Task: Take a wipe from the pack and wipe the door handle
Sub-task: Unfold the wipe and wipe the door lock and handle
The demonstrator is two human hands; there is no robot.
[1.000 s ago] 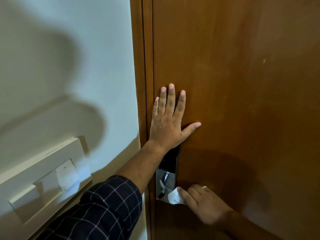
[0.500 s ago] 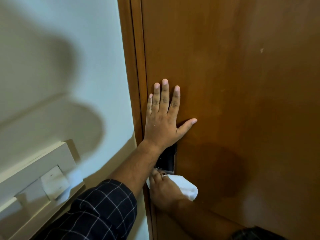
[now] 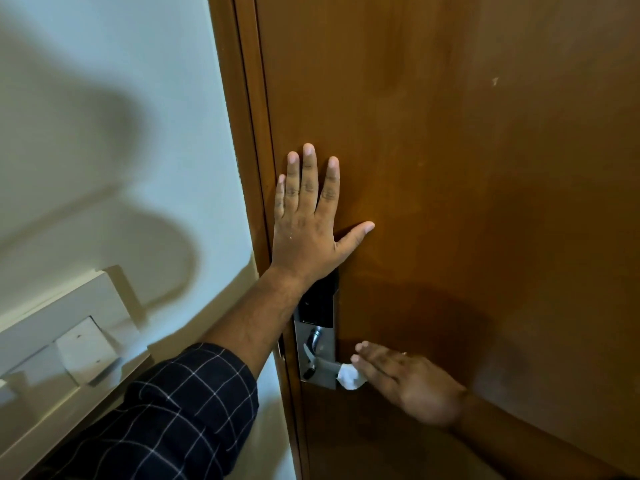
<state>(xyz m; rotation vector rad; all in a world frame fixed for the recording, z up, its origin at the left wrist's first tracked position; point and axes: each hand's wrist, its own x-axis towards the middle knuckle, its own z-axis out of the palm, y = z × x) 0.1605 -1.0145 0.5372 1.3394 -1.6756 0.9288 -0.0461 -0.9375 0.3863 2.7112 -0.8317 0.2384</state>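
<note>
The lever door handle [image 3: 327, 366] runs left to right out of the metal lock plate [image 3: 317, 351] at the door's left edge. Its long axis lies roughly level, and its free end points right, toward the right hand [image 3: 408, 382]. That hand is much the nearer of the two. Its grip is closed loosely over a bunched white wipe [image 3: 350, 376], which is pressed against the lever's right end, with the fingers [image 3: 372, 358] extended left above it. Most of the lever, from the wipe leftward to the pivot, lies left of the hand. Any further pass would therefore probably travel left along that axis.

The left hand [image 3: 306, 223] is flat and wide open on the wooden door [image 3: 450, 168], above the lock's dark upper panel [image 3: 320, 303]. It holds nothing, and seems to be steadying the door. A white switch plate [image 3: 69, 341] sits on the wall to the left. No brand, label or writing can be read anywhere, and the wipe pack is not in view.
</note>
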